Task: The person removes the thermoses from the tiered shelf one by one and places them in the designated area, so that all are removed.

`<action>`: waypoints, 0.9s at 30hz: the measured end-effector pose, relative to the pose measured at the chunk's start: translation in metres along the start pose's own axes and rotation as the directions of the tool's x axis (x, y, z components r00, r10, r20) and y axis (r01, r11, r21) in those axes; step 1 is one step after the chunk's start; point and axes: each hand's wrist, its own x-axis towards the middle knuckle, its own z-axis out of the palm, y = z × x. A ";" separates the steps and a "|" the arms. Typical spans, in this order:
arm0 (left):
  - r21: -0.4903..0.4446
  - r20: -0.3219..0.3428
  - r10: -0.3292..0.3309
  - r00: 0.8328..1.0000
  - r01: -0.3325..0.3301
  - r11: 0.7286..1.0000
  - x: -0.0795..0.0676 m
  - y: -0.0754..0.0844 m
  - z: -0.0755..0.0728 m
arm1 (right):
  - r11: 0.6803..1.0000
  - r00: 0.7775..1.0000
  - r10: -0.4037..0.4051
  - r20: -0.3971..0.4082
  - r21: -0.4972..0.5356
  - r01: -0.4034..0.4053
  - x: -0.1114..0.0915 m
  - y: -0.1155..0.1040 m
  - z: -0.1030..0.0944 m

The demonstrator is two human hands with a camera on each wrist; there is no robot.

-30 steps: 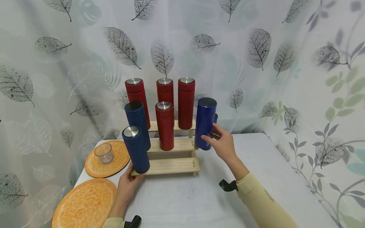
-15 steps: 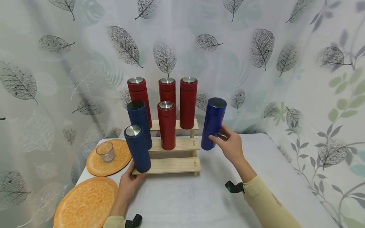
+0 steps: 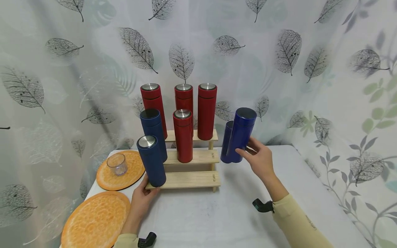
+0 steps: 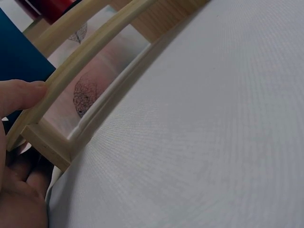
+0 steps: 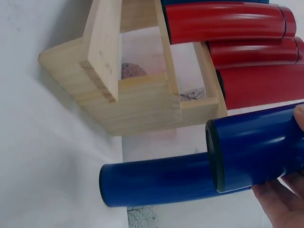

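A dark blue thermos bottle [image 3: 243, 134] is in my right hand [image 3: 261, 161], gripped low on its side and slightly tilted. In the right wrist view, the base of this bottle [image 5: 256, 149] hangs above the table. A second blue thermos bottle [image 3: 226, 146] stands just behind it, partly covered. My left hand [image 3: 142, 201] pinches the left end of a three-step wooden rack [image 3: 190, 178], thumb on top and fingers beneath. On the lowest step a blue bottle [image 3: 152, 162] stands beside that hand. The middle step bears a blue bottle [image 3: 154, 125] and a red one [image 3: 183, 139].
Several red thermos bottles, one at the right end [image 3: 206, 113], stand on the top step. Two round orange mats [image 3: 96, 218] lie at the left, the farther one under a clear glass [image 3: 118, 165]. A leaf-patterned curtain [image 3: 242, 69] hangs behind the white table [image 3: 198, 220].
My right hand has moved right with the blue bottle, away from the rack. The second blue bottle now shows at its left. My left hand stays on the rack; the view has shifted slightly.
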 end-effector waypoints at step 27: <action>-0.024 0.000 0.022 1.000 -0.022 0.999 0.001 0.000 0.002 | 0.997 0.995 0.078 -0.066 -0.024 -0.080 -0.002 0.028 -0.030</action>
